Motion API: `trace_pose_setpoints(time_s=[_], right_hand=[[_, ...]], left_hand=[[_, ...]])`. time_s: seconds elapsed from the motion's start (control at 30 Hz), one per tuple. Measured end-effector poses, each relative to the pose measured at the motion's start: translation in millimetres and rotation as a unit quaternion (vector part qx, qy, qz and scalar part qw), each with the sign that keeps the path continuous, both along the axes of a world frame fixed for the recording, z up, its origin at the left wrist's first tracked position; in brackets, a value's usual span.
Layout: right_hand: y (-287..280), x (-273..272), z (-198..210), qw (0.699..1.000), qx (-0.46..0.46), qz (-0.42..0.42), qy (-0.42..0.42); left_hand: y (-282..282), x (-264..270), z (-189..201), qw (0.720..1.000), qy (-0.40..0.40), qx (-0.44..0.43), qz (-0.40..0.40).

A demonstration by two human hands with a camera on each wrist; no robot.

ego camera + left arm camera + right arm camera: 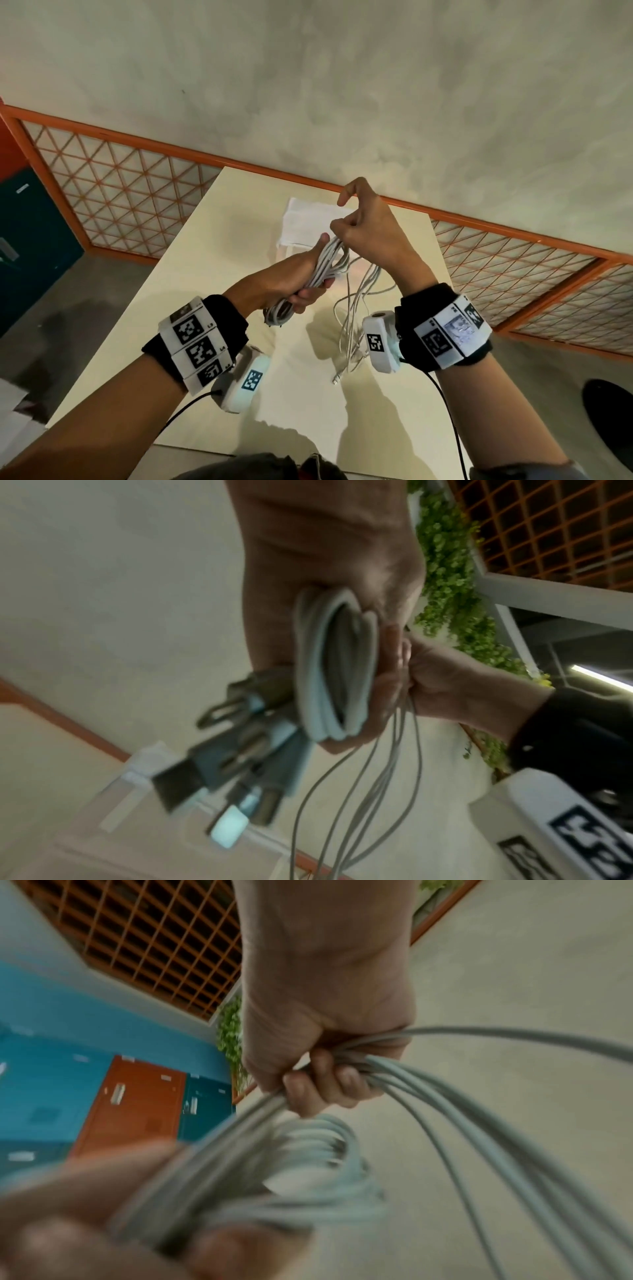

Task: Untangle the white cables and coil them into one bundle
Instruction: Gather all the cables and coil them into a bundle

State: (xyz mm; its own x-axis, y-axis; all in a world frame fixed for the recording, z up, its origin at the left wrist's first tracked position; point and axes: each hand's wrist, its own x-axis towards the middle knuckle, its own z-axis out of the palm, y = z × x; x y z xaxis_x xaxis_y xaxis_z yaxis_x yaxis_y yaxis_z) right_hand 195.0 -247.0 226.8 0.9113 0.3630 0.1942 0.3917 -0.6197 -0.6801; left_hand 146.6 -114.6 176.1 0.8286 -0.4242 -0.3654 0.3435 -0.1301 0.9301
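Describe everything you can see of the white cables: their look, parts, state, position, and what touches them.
The white cables are thin, smooth and plastic-looking. Part is coiled into a tight bundle of loops, gripped by the left hand above the table. The right hand holds strands at the coil's top. Loose strands hang down, uncoiled, towards the table. Several connector plugs stick out of the bundle, blurred.

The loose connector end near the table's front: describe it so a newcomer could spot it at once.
Start at the cream table, then find the slack white cables hanging below the right hand. Follow them down to the connector lying on the table between the wrists. It is the only cable end there, apart from the coil in the left hand.
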Motion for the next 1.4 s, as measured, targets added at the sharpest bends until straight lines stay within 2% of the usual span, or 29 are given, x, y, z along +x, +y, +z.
trace_pose_setpoints(time_s=[0.1, 0.17, 0.27, 0.37, 0.47, 0.6, 0.77, 0.9, 1.07, 1.17, 1.3, 1.4], right_hand=[[3, 1, -4, 0.997, -0.054, -0.044, -0.037], [4, 1, -6, 0.994, -0.080, -0.056, -0.053], [2, 4, -8, 0.995, -0.080, -0.048, -0.044], [-2, 12, -15, 0.995, -0.088, -0.039, -0.031], [-16, 22, -21, 0.998, -0.029, -0.022, 0.044], [-44, 19, -34, 0.989, 0.072, 0.005, 0.129], [-34, 1, -66, 0.987, 0.144, 0.025, 0.073], [-14, -9, -76, 0.973, 0.225, -0.028, 0.051], [-3, -18, -70, 0.965, 0.246, -0.056, 0.075], [1, -20, -63, 0.966, 0.237, -0.058, 0.089], [8, -24, -54, 0.972, 0.199, -0.065, 0.103], [8, -26, -47, 0.972, 0.205, -0.043, 0.111]], left_hand=[[-1, -4, 1, 0.999, -0.006, 0.032, 0.011], [0, -7, 2, 0.999, -0.015, 0.042, -0.017], [2, -12, 3, 0.995, -0.048, 0.068, -0.061], [2, -14, 2, 0.993, -0.061, 0.077, -0.061], [6, -12, -3, 0.995, -0.081, 0.034, -0.039], [23, -3, -6, 0.993, -0.099, -0.035, 0.045], [24, 5, -12, 0.974, -0.126, -0.109, 0.154], [18, 7, -13, 0.977, -0.140, -0.116, 0.114], [12, 7, -15, 0.978, -0.185, -0.056, 0.080], [7, 9, -17, 0.969, -0.215, -0.035, 0.118], [-1, 12, -22, 0.954, -0.233, -0.052, 0.180], [-2, 14, -24, 0.952, -0.224, -0.075, 0.195]])
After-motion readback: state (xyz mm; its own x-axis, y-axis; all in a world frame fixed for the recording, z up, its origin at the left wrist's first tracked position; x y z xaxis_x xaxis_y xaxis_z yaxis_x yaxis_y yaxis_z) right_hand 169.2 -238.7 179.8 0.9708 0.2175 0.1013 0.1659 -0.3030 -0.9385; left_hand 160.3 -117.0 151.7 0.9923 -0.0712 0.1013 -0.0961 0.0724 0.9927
